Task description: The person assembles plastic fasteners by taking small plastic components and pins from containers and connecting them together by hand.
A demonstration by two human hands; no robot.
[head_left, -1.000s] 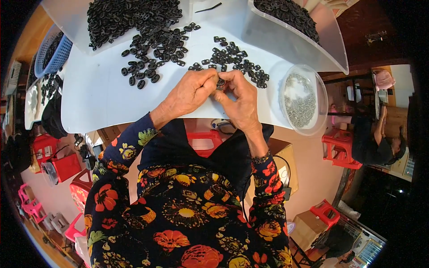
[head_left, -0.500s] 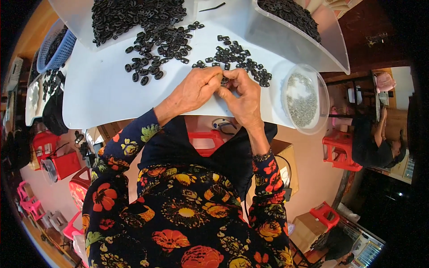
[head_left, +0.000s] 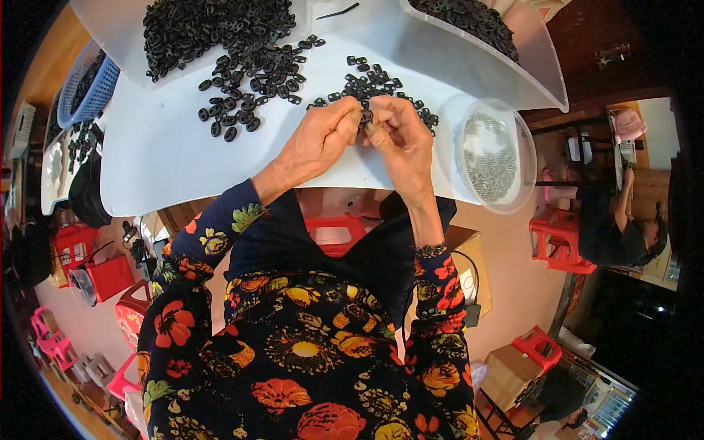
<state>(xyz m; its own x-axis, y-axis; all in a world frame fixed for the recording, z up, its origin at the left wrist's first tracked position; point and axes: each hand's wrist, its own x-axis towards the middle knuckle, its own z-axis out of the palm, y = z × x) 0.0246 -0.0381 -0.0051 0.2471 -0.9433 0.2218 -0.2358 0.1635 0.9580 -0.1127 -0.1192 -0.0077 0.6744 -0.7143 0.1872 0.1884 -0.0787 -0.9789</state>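
Observation:
Over the front of the white table [head_left: 154, 161], my left hand [head_left: 321, 139] and my right hand [head_left: 405, 143] meet with bent fingers. Between their fingertips is a small black oval plastic piece [head_left: 366, 116], gripped from both sides. Fingers cover most of it. Just beyond my hands lies a scatter of small black parts [head_left: 374, 82]. Farther left, black oval pieces with two holes [head_left: 231, 110] spread out from a large heap [head_left: 213, 33]. A round clear tub [head_left: 529, 158] to the right of my right hand holds many tiny, shiny, pale pieces [head_left: 490, 172].
A translucent bin [head_left: 469, 62] full of black parts stands at the far right. At the left are a blue basket [head_left: 99, 92] and more black parts. Red stools [head_left: 559, 238] stand on the floor, and another person [head_left: 623, 235] sits at the right.
Both hands stay together at the black piece; my right fingers have shifted and the piece shows more. The table and its contents appear slightly higher and further left in view.

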